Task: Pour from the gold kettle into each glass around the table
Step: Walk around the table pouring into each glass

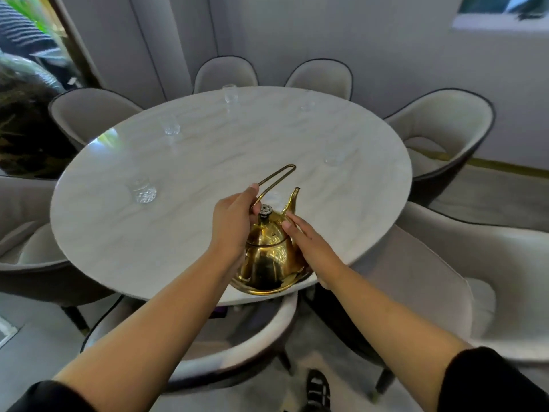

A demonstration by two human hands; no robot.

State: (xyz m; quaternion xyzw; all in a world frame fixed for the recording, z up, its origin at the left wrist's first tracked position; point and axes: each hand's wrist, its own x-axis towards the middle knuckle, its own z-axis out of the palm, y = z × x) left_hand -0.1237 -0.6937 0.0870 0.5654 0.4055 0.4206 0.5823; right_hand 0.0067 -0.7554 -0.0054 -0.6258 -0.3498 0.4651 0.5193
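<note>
The gold kettle (267, 257) stands at the near edge of the round white marble table (184, 221), its spout pointing away from me. My left hand (234, 224) grips the thin wire handle near its base. My right hand (306, 242) lies with straight fingers against the kettle's right side and lid. Several clear glasses stand around the table: one at the near left (144, 192), one at the far left (170, 126), one at the back (229, 93), a faint one at the back right (307, 104), and one on the right (334, 157).
Grey upholstered chairs ring the table, one directly below the kettle (237, 346) and one close on my right (475, 278). A dark plant (26, 114) fills the left. My shoe (319, 388) shows on the grey floor.
</note>
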